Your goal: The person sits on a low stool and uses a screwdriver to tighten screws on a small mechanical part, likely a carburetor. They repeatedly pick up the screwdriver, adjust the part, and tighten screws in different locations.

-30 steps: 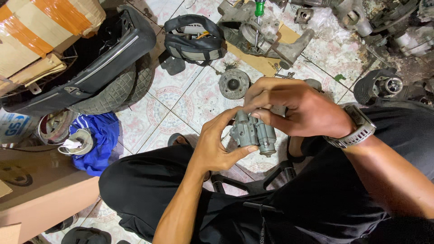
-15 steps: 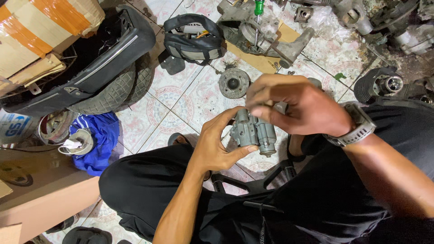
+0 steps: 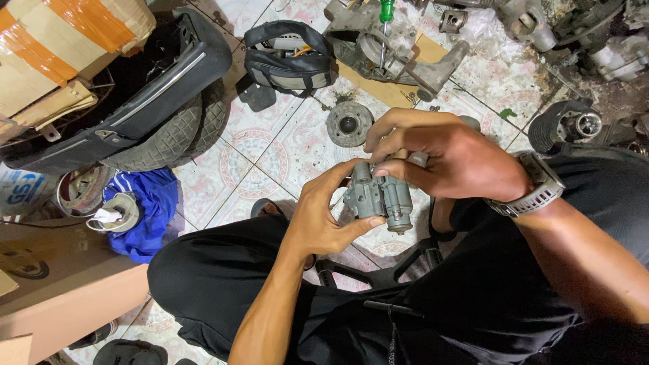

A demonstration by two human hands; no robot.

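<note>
- Two bare hands hold one small grey metal motor part [image 3: 380,197] in the air above the patterned tile floor [image 3: 263,145], over the person's lap in black trousers
- The part is a stubby cast unit, dull grey and grimy, with a ribbed cylindrical body, a round boss on top and a short stub at its lower end
- Left hand [image 3: 323,215]: closed on the part from the left and below, thumb pressed under its lower left, fingers curled round the back
- Right hand [image 3: 451,161]: closed on the part from above and the right, fingertips pinching its top edge; a grey wristwatch [image 3: 537,184] sits on that wrist
- On the floor beyond the hands: a round metal hub [image 3: 349,124] just past the fingers, a black bag [image 3: 289,55] farther out, a green-handled screwdriver [image 3: 385,27] lying on an engine casing [image 3: 378,47] near the far edge
- Left side: a tyre [image 3: 179,132] under a black panel, blue cloth [image 3: 150,206] beside it
</note>
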